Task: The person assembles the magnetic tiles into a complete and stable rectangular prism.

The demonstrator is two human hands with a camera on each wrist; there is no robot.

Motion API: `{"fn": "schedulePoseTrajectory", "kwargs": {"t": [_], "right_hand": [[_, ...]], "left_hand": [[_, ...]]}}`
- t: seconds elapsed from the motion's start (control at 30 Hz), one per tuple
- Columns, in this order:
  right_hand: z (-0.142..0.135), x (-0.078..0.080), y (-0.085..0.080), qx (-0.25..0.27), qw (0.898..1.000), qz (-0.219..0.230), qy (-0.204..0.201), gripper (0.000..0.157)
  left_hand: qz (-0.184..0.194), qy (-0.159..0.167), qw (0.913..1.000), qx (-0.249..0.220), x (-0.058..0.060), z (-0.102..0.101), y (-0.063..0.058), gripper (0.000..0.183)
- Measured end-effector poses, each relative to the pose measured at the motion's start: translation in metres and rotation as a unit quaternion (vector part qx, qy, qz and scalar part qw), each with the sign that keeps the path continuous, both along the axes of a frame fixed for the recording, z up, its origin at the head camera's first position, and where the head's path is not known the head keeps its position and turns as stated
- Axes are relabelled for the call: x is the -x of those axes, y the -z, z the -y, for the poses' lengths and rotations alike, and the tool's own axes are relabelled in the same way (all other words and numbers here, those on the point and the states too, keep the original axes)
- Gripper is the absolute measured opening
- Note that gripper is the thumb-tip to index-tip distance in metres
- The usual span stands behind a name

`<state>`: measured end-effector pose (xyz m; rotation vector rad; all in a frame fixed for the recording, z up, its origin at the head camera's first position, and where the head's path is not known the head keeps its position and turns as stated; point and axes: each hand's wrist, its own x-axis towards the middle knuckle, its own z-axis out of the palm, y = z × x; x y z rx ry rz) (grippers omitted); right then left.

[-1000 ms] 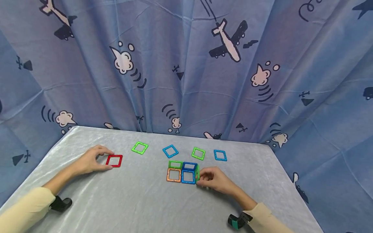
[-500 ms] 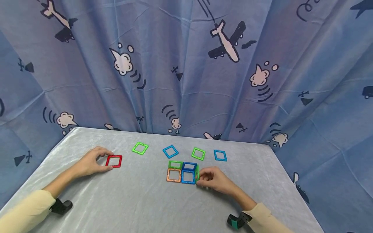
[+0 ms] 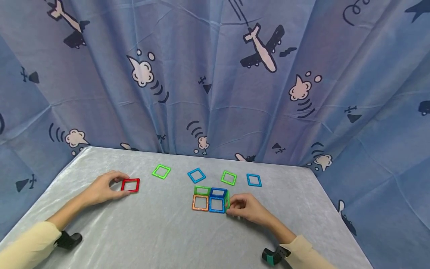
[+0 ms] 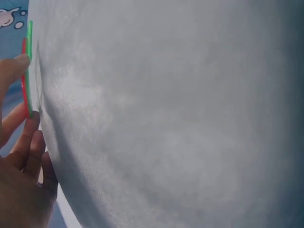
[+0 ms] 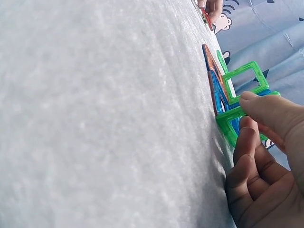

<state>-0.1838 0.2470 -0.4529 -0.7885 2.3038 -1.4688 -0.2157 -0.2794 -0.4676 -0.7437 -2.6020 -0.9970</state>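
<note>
In the head view my left hand [image 3: 102, 189] pinches a red square magnetic tile [image 3: 130, 185] between thumb and fingers at the table's left. A green edge [image 4: 29, 71] lines the red one on its table side in the left wrist view, seen edge-on. My right hand [image 3: 251, 209] holds a green tile [image 3: 227, 200] at the right side of a small joined structure. That structure includes an orange tile [image 3: 200, 202], a light blue tile [image 3: 217, 204], a dark blue tile [image 3: 218, 192] and a green tile behind the orange one. The right fingers partly hide its near corner.
Behind the structure lie single tiles: a green one [image 3: 161, 171], a blue one [image 3: 196, 175], another green one [image 3: 228, 178] and another blue one [image 3: 254, 180]. The grey cloth-covered table [image 3: 161, 231] ends at a blue curtain [image 3: 188, 93] printed with aeroplanes.
My left hand and the red tile have shifted very slightly left. The right hand stays at the structure, which looks the same.
</note>
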Motion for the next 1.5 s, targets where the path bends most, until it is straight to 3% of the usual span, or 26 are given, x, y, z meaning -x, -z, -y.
{"fn": "schedulePoseTrajectory", "kwargs": {"t": [0.4, 0.9, 1.13, 1.5], "right_hand": [[0.000, 0.000, 0.000, 0.003, 1.000, 0.004, -0.001, 0.010], [-0.001, -0.001, 0.000, 0.005, 1.000, -0.011, -0.007, 0.010], [0.000, -0.001, -0.001, 0.005, 1.000, -0.020, -0.007, 0.009], [0.000, -0.002, 0.000, 0.001, 1.000, -0.019, -0.008, 0.009]], "left_hand": [[0.026, -0.004, 0.9995, -0.020, -0.006, -0.006, -0.006, 0.046], [0.064, 0.048, 0.9958, -0.043, -0.013, -0.041, -0.026, 0.045], [0.067, 0.063, 0.9944, -0.052, -0.017, -0.054, -0.032, 0.043], [0.044, 0.101, 0.9917, -0.067, -0.019, -0.068, -0.027, 0.042]]}}
